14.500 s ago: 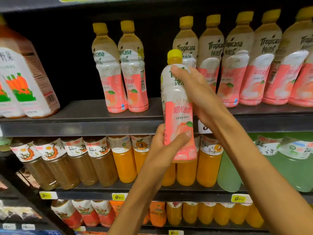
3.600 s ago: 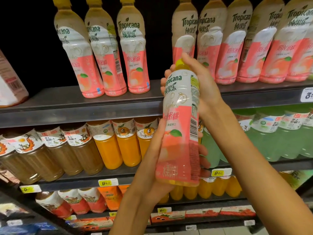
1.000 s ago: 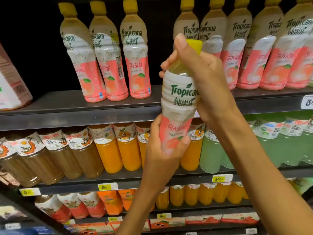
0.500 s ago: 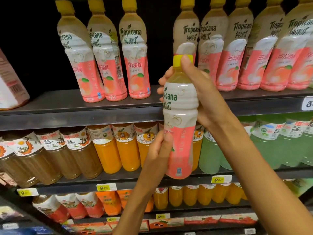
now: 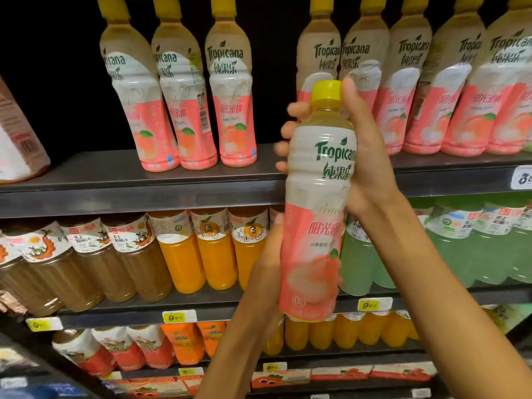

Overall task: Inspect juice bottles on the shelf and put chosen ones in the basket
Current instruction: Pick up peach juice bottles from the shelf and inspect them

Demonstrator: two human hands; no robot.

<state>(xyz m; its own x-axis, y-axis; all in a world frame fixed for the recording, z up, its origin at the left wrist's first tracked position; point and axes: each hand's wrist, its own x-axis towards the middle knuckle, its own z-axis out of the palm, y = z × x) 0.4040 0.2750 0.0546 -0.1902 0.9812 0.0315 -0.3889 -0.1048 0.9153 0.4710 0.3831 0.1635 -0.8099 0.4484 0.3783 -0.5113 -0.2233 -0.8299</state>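
You grip the peach bottle (image 5: 316,203) in both hands (image 5: 365,156) before the shelf (image 5: 144,194), seemingly mid-inspection; no basket in view.

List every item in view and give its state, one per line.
Held peach bottle: upright, capped, off the shelf.
Right hand: grips its upper part.
Left hand: grips its lower part.
Shelf peach bottles: standing, capped.
Orange juice bottles: standing on the shelf below.
Green drink bottles: standing on the same shelf.
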